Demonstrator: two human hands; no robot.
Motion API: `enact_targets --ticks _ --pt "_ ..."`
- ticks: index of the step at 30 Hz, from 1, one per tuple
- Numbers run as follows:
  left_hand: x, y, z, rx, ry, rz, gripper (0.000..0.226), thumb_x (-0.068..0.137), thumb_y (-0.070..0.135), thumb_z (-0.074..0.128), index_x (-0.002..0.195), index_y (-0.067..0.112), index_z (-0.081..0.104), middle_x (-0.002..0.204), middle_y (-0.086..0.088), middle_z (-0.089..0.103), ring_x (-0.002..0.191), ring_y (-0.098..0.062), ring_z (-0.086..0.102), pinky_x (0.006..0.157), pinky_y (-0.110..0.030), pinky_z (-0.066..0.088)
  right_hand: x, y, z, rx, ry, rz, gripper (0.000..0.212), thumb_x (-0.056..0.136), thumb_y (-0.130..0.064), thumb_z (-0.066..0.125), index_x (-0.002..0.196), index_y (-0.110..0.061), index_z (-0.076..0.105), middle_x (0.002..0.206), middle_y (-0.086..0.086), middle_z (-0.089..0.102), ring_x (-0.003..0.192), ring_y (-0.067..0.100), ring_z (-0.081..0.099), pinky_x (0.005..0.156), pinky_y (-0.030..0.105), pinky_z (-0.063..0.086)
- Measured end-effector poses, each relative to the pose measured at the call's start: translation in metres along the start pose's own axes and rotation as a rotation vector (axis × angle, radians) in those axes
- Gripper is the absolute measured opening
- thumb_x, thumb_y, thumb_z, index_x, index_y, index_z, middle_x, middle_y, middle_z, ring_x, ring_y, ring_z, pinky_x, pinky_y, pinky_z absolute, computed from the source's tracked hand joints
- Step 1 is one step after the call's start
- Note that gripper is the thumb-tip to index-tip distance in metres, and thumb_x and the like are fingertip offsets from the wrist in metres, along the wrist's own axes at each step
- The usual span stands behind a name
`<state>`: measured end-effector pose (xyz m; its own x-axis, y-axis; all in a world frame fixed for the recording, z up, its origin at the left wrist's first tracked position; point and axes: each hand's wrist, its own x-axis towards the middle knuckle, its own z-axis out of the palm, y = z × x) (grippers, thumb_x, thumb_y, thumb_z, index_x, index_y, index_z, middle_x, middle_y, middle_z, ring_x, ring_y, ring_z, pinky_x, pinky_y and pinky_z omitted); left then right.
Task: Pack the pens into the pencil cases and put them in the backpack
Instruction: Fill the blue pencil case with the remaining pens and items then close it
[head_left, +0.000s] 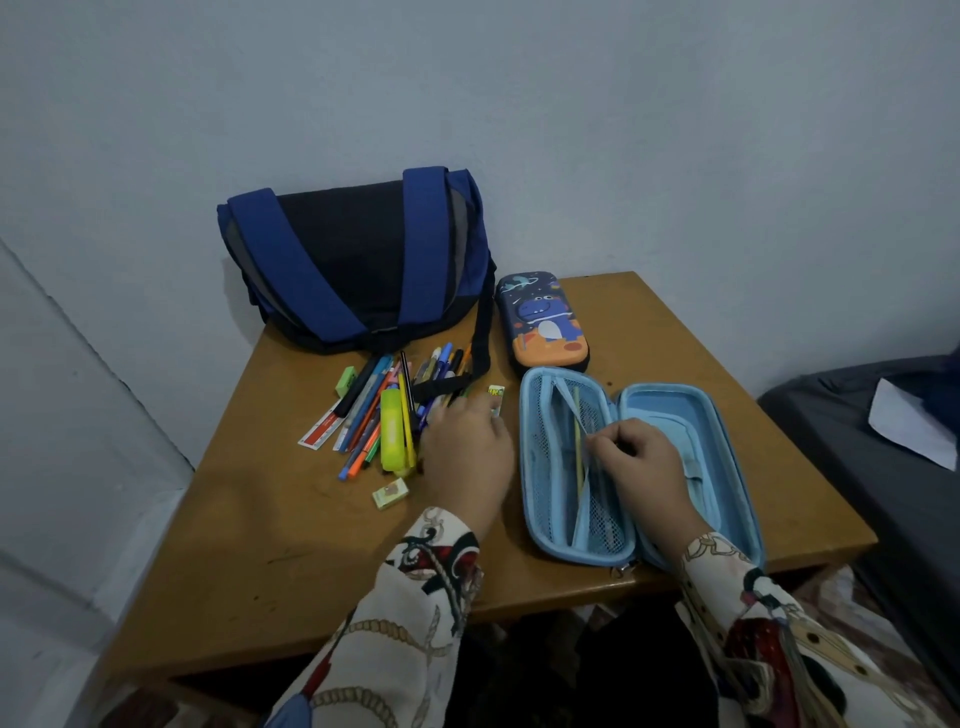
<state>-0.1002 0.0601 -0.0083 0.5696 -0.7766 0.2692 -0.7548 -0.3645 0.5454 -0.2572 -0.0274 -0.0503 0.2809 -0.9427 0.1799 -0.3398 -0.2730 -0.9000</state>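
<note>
1. Right now the pile of pens (387, 410) lies on the desk (291, 545) just left of the open blue pencil case (639, 467), fanned out with long axes running roughly from me toward the backpack (358, 265).
2. I pick the open case as landmark: it lies flat, both halves up, hinge running away from me. Its left mesh half already holds a yellow pencil (576, 441), lengthwise along the case.
3. My left hand (465, 457) sits between the pile and the case, fingertips at the pile's right edge near the dark strap (441, 387). From here I cannot tell whether the grip has closed on a pen or only touches them; the fingers look loosely curled.
4. My right hand (641, 462) is over the middle of the case, fingers pinched narrow on something thin at the mesh pocket, probably a pen being tucked in or the pocket's band.
5. What the next move turns on, as I judge it: the pens lie left of the case and nearly parallel to its length, so the left hand is the nearer one and needs only a sideways carry, hardly any turning.
6. Beyond the case, touching its far end, the dinosaur pencil case (543, 325) is zipped closed; two erasers (389, 493) and a ruler (322, 428) lie on the pile's far-left side.
</note>
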Motion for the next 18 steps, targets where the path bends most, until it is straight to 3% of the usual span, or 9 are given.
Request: enact_targets --ticks 4,8,14,18 --pt "0.016 -0.022 -0.001 0.350 -0.048 -0.075 0.032 0.097 0.013 0.041 0.123 0.014 0.058 0.121 -0.006 0.060 0.116 -0.027 0.046 0.092 -0.036 0.037 -0.001 -0.004 0.000 0.005 -0.001 0.001 0.026 0.085 -0.019 0.069 0.060 -0.018 0.063 0.069 -0.002 0.061 0.073 0.019 0.060 0.075 0.049 0.052" --pt "0.014 -0.028 0.002 0.453 -0.090 -0.059 0.029 0.096 0.012 0.040 0.114 0.012 0.062 0.117 -0.008 0.060 0.114 -0.027 0.046 0.092 -0.036 0.037 -0.002 -0.004 0.000 -0.004 0.001 -0.005 0.026 0.085 -0.019 0.069 0.060 -0.018 0.063 0.070 -0.002 0.061 0.075 0.019 0.059 0.075 0.047 0.052" --pt "0.008 -0.024 0.002 0.415 -0.090 -0.054 0.024 0.098 0.018 0.042 0.105 0.011 0.064 0.105 -0.007 0.065 0.107 -0.026 0.052 0.088 -0.035 0.038 -0.001 -0.003 0.000 -0.019 -0.006 -0.011 0.027 0.086 -0.020 0.069 0.060 -0.019 0.063 0.070 -0.001 0.061 0.074 0.020 0.059 0.074 0.047 0.051" --pt "0.005 -0.007 -0.010 0.074 -0.070 -0.036 0.023 0.095 0.027 0.050 0.094 0.013 0.067 0.084 -0.003 0.067 0.087 -0.023 0.059 0.084 -0.038 0.049 -0.002 -0.004 0.000 -0.023 -0.001 -0.009 0.028 0.086 -0.019 0.068 0.059 -0.019 0.062 0.069 -0.002 0.061 0.074 0.019 0.059 0.074 0.046 0.051"
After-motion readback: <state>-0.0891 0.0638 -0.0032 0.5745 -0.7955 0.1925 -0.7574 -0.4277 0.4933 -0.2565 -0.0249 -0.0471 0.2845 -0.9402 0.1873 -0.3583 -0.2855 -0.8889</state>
